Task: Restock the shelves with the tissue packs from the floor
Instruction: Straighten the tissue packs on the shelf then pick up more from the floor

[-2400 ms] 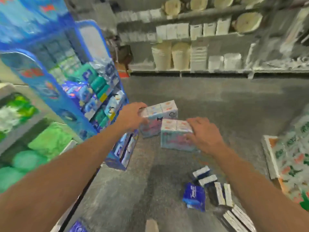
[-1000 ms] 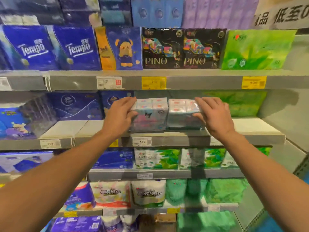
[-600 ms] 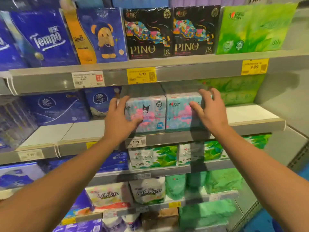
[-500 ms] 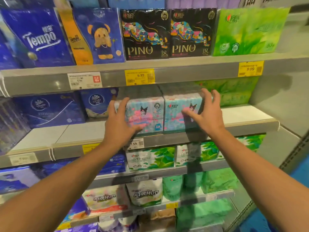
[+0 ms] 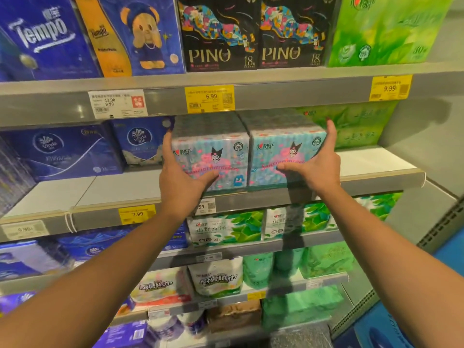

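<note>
At the centre of the frame we see 2 pastel tissue packs standing side by side, touching, at the front edge of the middle shelf (image 5: pixel 376 162). Our left hand (image 5: pixel 182 182) is open, its fingers straight along the left side of the left tissue pack (image 5: pixel 213 151) and its thumb lying across the front. Our right hand (image 5: pixel 317 167) is open too, fingers straight up the right side of the right tissue pack (image 5: pixel 281 149), thumb on the front. Blue Vinda packs (image 5: pixel 143 141) stand just left of them, green packs (image 5: pixel 356 121) behind at right.
</note>
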